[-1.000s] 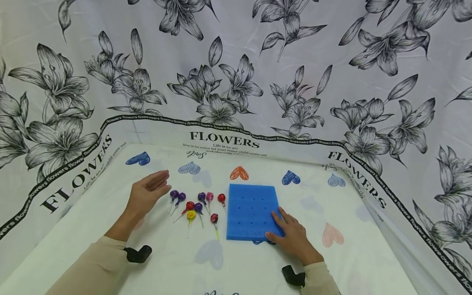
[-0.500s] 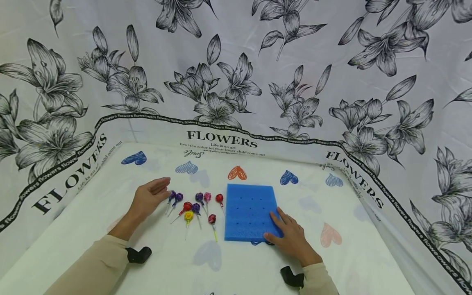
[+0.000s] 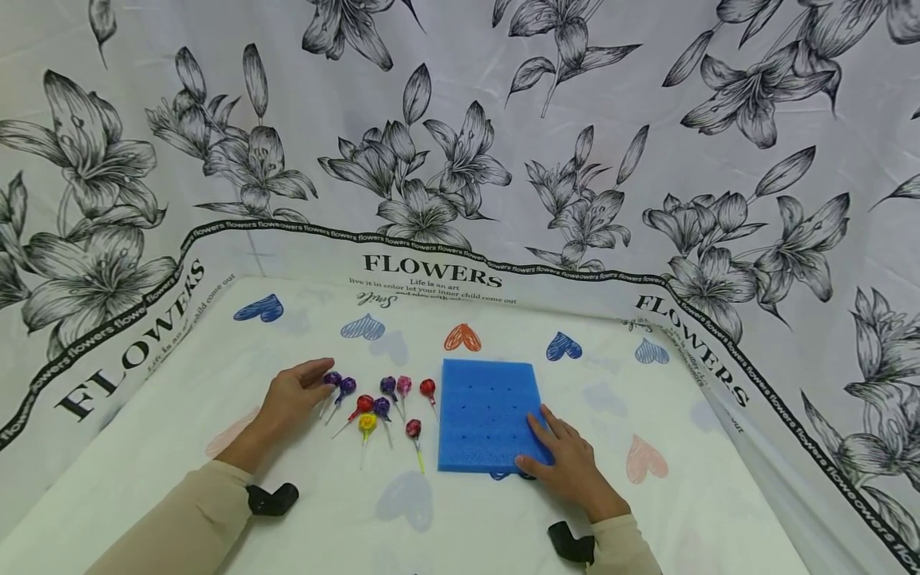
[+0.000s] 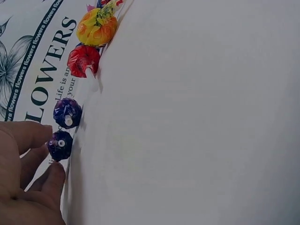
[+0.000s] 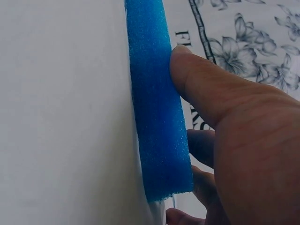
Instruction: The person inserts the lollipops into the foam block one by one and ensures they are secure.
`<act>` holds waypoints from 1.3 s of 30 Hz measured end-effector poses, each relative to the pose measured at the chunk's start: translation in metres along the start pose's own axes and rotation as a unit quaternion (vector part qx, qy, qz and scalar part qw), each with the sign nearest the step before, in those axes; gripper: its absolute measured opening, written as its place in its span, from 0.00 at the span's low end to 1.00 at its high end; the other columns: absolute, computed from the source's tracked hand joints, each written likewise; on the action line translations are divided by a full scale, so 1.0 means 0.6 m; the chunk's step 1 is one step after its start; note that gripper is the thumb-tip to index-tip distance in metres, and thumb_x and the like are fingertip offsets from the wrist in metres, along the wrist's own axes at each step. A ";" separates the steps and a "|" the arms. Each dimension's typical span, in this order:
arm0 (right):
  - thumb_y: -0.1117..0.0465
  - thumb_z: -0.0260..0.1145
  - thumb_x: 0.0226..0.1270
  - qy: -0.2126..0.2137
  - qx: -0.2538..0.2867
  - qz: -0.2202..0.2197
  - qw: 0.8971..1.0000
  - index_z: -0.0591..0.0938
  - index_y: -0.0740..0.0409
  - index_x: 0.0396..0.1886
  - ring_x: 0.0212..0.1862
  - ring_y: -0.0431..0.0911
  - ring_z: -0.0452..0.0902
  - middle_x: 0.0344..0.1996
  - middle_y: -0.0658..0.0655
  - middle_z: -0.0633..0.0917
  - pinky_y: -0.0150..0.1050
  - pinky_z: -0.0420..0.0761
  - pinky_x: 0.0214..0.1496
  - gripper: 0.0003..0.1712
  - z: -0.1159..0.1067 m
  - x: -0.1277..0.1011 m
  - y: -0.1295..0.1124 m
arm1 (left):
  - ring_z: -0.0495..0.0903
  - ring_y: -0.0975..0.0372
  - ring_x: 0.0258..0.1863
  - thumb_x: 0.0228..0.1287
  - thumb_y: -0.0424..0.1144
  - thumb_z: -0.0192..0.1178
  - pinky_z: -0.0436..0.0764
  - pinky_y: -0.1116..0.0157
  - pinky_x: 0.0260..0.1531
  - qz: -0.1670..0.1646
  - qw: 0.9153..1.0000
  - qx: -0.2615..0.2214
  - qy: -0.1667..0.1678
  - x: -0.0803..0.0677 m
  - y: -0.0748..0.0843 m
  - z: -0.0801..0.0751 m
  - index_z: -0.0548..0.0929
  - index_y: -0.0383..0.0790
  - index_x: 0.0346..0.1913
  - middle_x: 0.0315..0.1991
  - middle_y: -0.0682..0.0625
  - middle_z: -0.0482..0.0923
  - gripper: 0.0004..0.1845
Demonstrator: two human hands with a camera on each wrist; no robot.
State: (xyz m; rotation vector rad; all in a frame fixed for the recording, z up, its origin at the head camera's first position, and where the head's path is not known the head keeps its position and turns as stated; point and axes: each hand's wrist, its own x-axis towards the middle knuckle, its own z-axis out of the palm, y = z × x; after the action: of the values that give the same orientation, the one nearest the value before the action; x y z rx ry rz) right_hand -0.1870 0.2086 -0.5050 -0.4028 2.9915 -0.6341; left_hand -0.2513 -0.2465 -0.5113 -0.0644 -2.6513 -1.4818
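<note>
Head view: left hand (image 3: 287, 395) on white cloth, relaxed fingers closing on leftmost purple wrapped lollipop (image 3: 331, 379), not yet gripping; best pinch stick, not wrapper. Right hand (image 3: 568, 463) rests flat on blue foam block with holes (image 3: 489, 411). Left wrist view alone shows fingertips (image 4: 35, 136) touching candy; right wrist view shows thumb (image 5: 206, 89) against foam edge.

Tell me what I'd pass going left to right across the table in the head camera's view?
Left hand → purple lollipop at its fingertips → yellow lollipop → red lollipop beside the foam → blue foam block → right hand resting on its near right corner.
</note>
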 end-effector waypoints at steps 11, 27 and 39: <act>0.34 0.62 0.61 -0.004 0.003 0.000 1.000 0.63 0.54 0.73 0.71 0.67 0.49 0.74 0.60 0.55 0.71 0.53 0.61 0.47 -0.004 -0.001 -0.006 | 0.69 0.44 0.62 0.64 0.27 0.59 0.67 0.47 0.59 0.015 0.998 0.064 -0.018 0.004 -0.005 0.008 0.70 0.33 0.67 0.61 0.37 0.72 0.27; 0.32 0.61 0.61 0.001 -0.003 -0.003 1.000 0.64 0.54 0.73 0.70 0.67 0.51 0.74 0.60 0.55 0.71 0.54 0.61 0.48 0.003 -0.001 0.000 | 0.83 0.51 0.38 0.61 0.26 0.63 0.82 0.68 0.38 0.044 0.995 0.055 0.076 -0.003 0.019 -0.006 0.75 0.34 0.63 0.48 0.39 0.81 0.25; 0.32 0.61 0.61 0.008 -0.002 -0.012 1.000 0.64 0.54 0.73 0.70 0.67 0.51 0.74 0.60 0.56 0.71 0.55 0.60 0.48 0.005 -0.002 0.003 | 0.82 0.59 0.36 0.58 0.26 0.67 0.78 0.79 0.33 0.156 0.977 0.013 0.145 0.027 -0.010 -0.010 0.84 0.39 0.53 0.45 0.51 0.76 0.19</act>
State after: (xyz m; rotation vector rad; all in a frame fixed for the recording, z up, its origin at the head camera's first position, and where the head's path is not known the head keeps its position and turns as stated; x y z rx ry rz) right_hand -0.1860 0.2094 -0.5086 -0.4366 3.0078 -0.6363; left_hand -0.2677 -0.2549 -0.5115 -0.2308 -2.3020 -1.2498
